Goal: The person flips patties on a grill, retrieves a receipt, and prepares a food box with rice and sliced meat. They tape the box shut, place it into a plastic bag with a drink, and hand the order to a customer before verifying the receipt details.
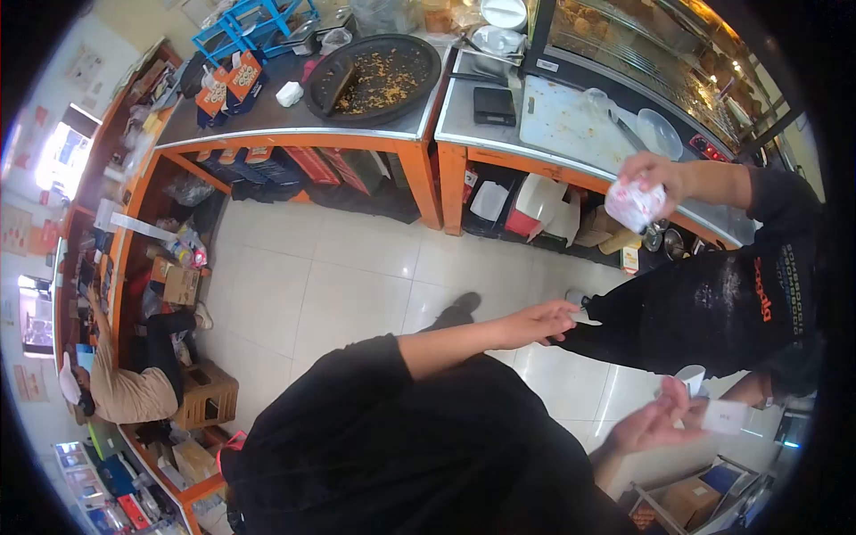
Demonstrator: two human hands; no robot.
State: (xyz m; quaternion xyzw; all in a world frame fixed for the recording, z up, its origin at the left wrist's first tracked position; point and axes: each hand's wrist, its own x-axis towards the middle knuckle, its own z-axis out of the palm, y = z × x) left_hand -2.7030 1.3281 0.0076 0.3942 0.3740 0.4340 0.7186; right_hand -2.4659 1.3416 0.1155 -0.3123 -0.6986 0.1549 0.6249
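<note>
My left hand (539,323) reaches out in the middle of the view, its fingers closed on a small white piece (584,318) that looks like paper. Lower down, my right hand (653,421) is slightly blurred, with its fingers at a printed white paper slip (727,416). Close beyond its fingertips is another white, curled piece (690,377). Facing me, a co-worker in a black apron (704,303) grips a white and red wrapped packet (636,203) in one raised hand (655,171). Their other hand (749,390) is near the slip.
An orange-edged counter (294,138) carries a large dark round tray (383,76) with crumbs. Beside it are a black scale (494,106), a white cutting board (562,125) with a knife (629,134), and a glass display case (642,53). Another person (134,383) is at the left shelves.
</note>
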